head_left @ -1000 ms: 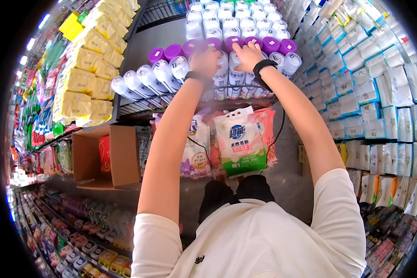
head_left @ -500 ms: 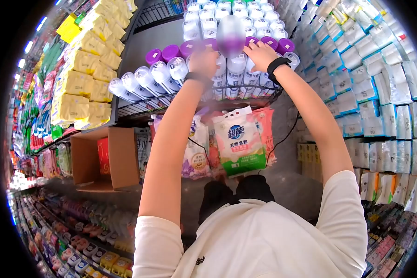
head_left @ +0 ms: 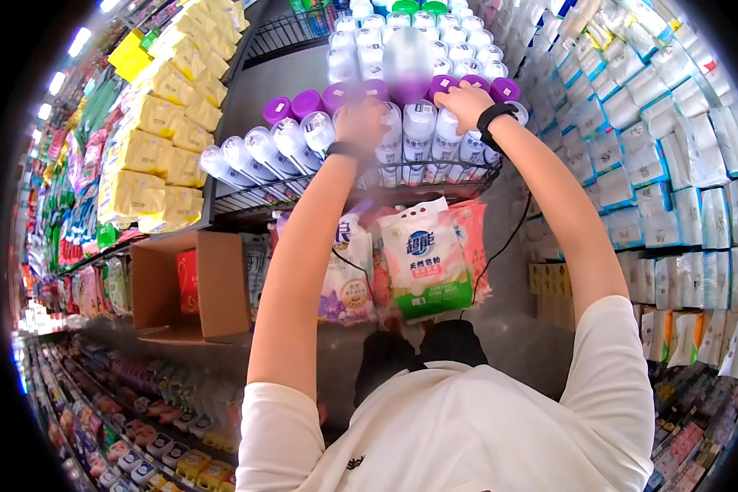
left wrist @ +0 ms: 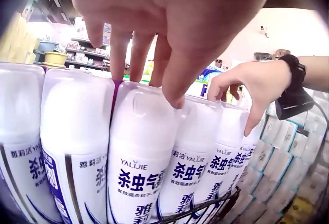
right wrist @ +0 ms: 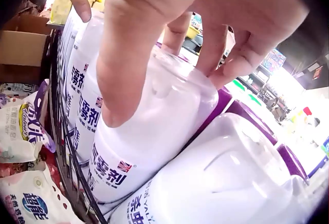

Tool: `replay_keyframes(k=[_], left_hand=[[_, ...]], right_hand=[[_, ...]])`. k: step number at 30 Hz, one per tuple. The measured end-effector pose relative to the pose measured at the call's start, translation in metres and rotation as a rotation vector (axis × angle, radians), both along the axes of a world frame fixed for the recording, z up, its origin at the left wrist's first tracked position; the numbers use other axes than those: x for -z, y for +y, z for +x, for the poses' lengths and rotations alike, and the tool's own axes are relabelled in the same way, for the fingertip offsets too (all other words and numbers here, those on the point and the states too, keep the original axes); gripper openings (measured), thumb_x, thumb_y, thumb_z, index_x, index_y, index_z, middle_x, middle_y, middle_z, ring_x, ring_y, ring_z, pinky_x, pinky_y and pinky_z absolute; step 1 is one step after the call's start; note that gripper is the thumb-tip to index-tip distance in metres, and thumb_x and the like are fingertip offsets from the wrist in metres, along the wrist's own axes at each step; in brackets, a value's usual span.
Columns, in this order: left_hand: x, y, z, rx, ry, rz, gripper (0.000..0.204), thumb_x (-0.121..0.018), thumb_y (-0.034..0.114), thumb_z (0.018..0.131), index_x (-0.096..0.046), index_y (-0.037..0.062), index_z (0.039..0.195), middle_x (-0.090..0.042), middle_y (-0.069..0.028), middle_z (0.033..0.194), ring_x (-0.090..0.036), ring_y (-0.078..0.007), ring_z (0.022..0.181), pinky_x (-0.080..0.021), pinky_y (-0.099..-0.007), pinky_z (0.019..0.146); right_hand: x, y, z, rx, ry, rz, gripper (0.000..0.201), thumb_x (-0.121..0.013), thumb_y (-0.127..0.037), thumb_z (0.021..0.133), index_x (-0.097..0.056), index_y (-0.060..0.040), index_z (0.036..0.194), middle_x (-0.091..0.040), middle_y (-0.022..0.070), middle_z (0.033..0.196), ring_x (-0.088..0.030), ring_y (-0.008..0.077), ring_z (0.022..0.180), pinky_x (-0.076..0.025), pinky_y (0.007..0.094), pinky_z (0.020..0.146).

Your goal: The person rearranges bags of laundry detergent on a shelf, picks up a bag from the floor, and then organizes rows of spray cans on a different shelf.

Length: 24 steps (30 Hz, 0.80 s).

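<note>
White insecticide spray cans (head_left: 418, 135) with clear caps line the front of a wire-edged shelf (head_left: 258, 187), ahead of a row of purple caps (head_left: 307, 102). My left hand (head_left: 361, 125), blurred in the head view, grips the top of one spray can (left wrist: 141, 147). Its thumb lies at the cap's front edge, and the fingers reach behind. Farther right along the row, my right hand (head_left: 467, 107) holds another spray can (right wrist: 169, 100) by its cap, thumb in front and fingertips over the back. Both cans stand within the row.
Soap powder bags (head_left: 425, 254) hang below the shelf front. An open cardboard box (head_left: 230, 283) sits lower left. Yellow packs (head_left: 143, 135) are stacked on the left, and wrapped white packs (head_left: 631, 164) form a wall on the right. More white cans (head_left: 459, 51) fill the shelf behind.
My right hand has shifted right along the row to another can, uncovering cans between the hands. My left hand stays at about the same place.
</note>
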<state>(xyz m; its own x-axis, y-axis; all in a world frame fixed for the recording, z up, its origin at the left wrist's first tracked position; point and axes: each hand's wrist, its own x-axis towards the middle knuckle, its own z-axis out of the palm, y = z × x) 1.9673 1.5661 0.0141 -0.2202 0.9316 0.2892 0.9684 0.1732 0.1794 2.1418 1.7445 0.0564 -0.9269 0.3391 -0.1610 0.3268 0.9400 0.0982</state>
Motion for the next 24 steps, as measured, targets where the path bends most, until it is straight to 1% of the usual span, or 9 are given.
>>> replay_keyframes(k=[1,4,5,8,11,14,15,19,24], left_hand=[[0.001,-0.001,0.000,0.032,0.018,0.054,0.031,-0.072,0.022,0.075,-0.066,0.0102,0.103,-0.060,-0.0075,0.112,-0.055,-0.0288,0.109,-0.043,-0.0439,0.091],[0.009,-0.003,0.021,0.026,0.007,0.367,0.038,-0.072,0.019,0.075,-0.062,0.0054,0.109,-0.058,-0.0132,0.114,-0.055,-0.0306,0.109,-0.042,-0.0462,0.094],[0.011,-0.002,0.027,0.106,-0.122,0.413,0.044,-0.073,0.014,0.075,-0.057,-0.0005,0.113,-0.055,-0.0186,0.113,-0.056,-0.0347,0.105,-0.044,-0.0461,0.092],[0.022,0.000,0.066,0.123,-0.566,0.287,0.048,-0.076,0.014,0.073,-0.055,0.0010,0.115,-0.055,-0.0151,0.111,-0.058,-0.0327,0.095,-0.049,-0.0387,0.081],[0.046,0.017,0.095,0.087,-0.672,0.279,0.059,-0.079,0.014,0.071,-0.050,-0.0007,0.120,-0.052,-0.0181,0.113,-0.059,-0.0329,0.089,-0.050,-0.0383,0.078],[0.039,0.030,0.119,0.008,-0.758,0.398,0.069,-0.080,0.008,0.068,-0.042,-0.0055,0.124,-0.046,-0.0249,0.115,-0.054,-0.0432,0.099,-0.046,-0.0430,0.086],[0.040,0.035,0.124,0.025,-0.681,0.467,0.075,-0.082,0.006,0.066,-0.040,-0.0067,0.127,-0.043,-0.0260,0.116,-0.052,-0.0429,0.102,-0.045,-0.0429,0.088],[0.035,0.047,0.139,-0.053,-0.672,0.525,0.086,-0.084,0.011,0.064,-0.036,-0.0064,0.133,-0.043,-0.0245,0.116,-0.050,-0.0424,0.105,-0.043,-0.0427,0.091],[0.015,0.069,0.138,-0.097,-0.595,0.646,0.088,-0.085,0.016,0.062,-0.036,-0.0050,0.132,-0.041,-0.0234,0.118,-0.046,-0.0405,0.108,-0.040,-0.0430,0.094]], right_hand=[[-0.003,-0.001,0.003,-0.012,0.039,0.011,0.062,-0.082,-0.010,0.055,-0.057,-0.0185,0.111,-0.058,0.0087,0.114,-0.056,0.0359,0.106,-0.048,0.0533,0.084],[-0.012,-0.001,0.007,-0.037,0.051,0.003,0.062,-0.083,-0.011,0.055,-0.057,-0.0176,0.111,-0.058,0.0075,0.116,-0.057,0.0349,0.106,-0.050,0.0503,0.082],[-0.012,-0.001,0.008,-0.047,0.064,-0.001,0.062,-0.083,-0.011,0.055,-0.057,-0.0174,0.111,-0.059,0.0078,0.115,-0.058,0.0345,0.104,-0.050,0.0492,0.081],[-0.015,0.005,0.007,-0.077,0.094,-0.054,0.062,-0.084,-0.011,0.055,-0.057,-0.0156,0.111,-0.060,0.0093,0.110,-0.060,0.0337,0.100,-0.050,0.0459,0.079],[-0.023,0.017,0.005,-0.096,0.089,-0.121,0.065,-0.083,-0.006,0.055,-0.054,-0.0119,0.113,-0.059,0.0112,0.102,-0.061,0.0326,0.096,-0.050,0.0433,0.078],[-0.046,0.017,0.010,-0.118,0.115,-0.177,0.066,-0.083,-0.004,0.055,-0.055,-0.0122,0.113,-0.059,0.0107,0.102,-0.060,0.0329,0.096,-0.049,0.0431,0.078],[-0.053,0.015,0.011,-0.148,0.138,-0.146,0.066,-0.083,-0.004,0.054,-0.055,-0.0129,0.114,-0.058,0.0098,0.101,-0.060,0.0326,0.097,-0.049,0.0429,0.078],[-0.085,0.008,0.023,-0.201,0.174,-0.105,0.065,-0.082,-0.003,0.055,-0.056,-0.0141,0.113,-0.058,0.0088,0.100,-0.060,0.0318,0.096,-0.050,0.0427,0.078],[-0.116,-0.001,0.037,-0.275,0.270,-0.054,0.064,-0.079,-0.003,0.056,-0.056,-0.0153,0.115,-0.058,0.0087,0.100,-0.060,0.0329,0.095,-0.050,0.0427,0.079]])
